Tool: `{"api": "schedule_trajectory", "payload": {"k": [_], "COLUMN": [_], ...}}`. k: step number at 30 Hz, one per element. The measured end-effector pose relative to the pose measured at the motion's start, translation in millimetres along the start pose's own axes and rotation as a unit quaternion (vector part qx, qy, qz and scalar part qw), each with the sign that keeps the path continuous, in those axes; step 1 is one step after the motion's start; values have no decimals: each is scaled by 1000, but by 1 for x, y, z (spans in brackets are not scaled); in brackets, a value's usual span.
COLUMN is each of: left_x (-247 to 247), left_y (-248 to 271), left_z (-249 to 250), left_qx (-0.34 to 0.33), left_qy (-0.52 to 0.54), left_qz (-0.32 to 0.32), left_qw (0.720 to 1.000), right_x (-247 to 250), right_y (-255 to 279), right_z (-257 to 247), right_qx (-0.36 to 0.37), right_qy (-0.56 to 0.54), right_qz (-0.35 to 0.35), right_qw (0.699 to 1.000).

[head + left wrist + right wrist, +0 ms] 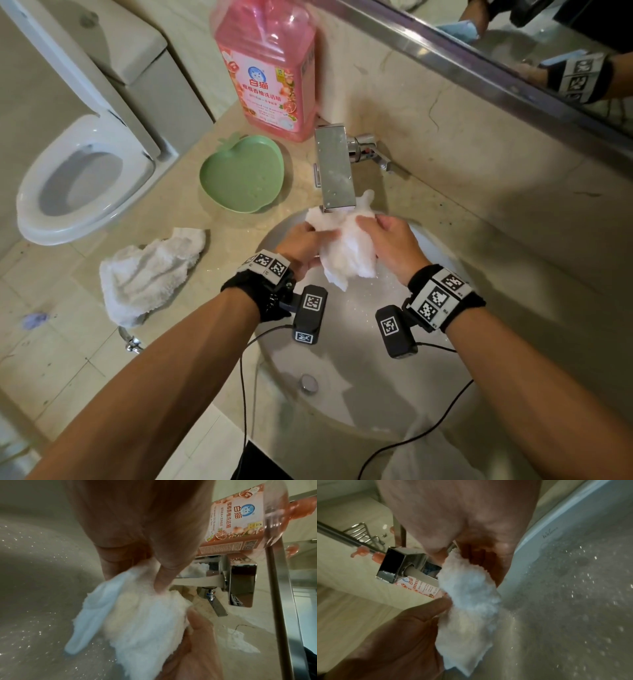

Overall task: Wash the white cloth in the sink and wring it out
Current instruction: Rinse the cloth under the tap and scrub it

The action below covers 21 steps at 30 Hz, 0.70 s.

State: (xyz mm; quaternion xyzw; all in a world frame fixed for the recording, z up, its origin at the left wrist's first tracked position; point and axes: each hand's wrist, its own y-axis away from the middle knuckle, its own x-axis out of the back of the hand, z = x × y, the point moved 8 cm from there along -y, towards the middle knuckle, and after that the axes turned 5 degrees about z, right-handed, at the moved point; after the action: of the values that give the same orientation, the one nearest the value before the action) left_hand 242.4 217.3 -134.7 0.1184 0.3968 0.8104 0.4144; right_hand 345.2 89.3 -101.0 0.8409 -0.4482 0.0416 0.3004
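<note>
A bunched white cloth (346, 246) hangs over the round sink (349, 397), just under the square chrome tap (334, 168). My left hand (303, 245) grips its left side and my right hand (390, 245) grips its right side, fingers curled into the fabric. In the left wrist view the wet cloth (137, 622) fills the middle, my left thumb pressing into it from above. The right wrist view shows the cloth (471, 601) bunched between both hands, its lower end dangling above the wet basin. I cannot tell whether water is running.
A second white cloth (147, 274) lies crumpled on the counter left of the sink. Behind it sit a green apple-shaped dish (243, 173) and a large pink detergent bottle (267, 68). A toilet (82, 185) stands at far left; a mirror (548, 51) runs along the wall.
</note>
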Motion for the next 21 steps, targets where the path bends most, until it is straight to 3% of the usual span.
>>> {"api": "schedule_trajectory", "payload": {"k": [7, 11, 15, 21], "left_x": [32, 50, 61, 71], "left_y": [0, 8, 16, 23], "left_z": [23, 38, 43, 45], "left_qx": [-54, -109, -117, -89], "left_qy": [-61, -117, -132, -124], "left_qz": [53, 76, 55, -11], "left_qw": [995, 984, 983, 988], "right_x": [11, 6, -4, -21], "right_y": [-4, -3, -3, -7], "right_z": [-6, -10, -13, -4], "right_qx": [29, 50, 48, -29], "right_qy": [114, 109, 73, -36], "right_qz": [-26, -29, -20, -41], "right_qw": [993, 992, 996, 998]}}
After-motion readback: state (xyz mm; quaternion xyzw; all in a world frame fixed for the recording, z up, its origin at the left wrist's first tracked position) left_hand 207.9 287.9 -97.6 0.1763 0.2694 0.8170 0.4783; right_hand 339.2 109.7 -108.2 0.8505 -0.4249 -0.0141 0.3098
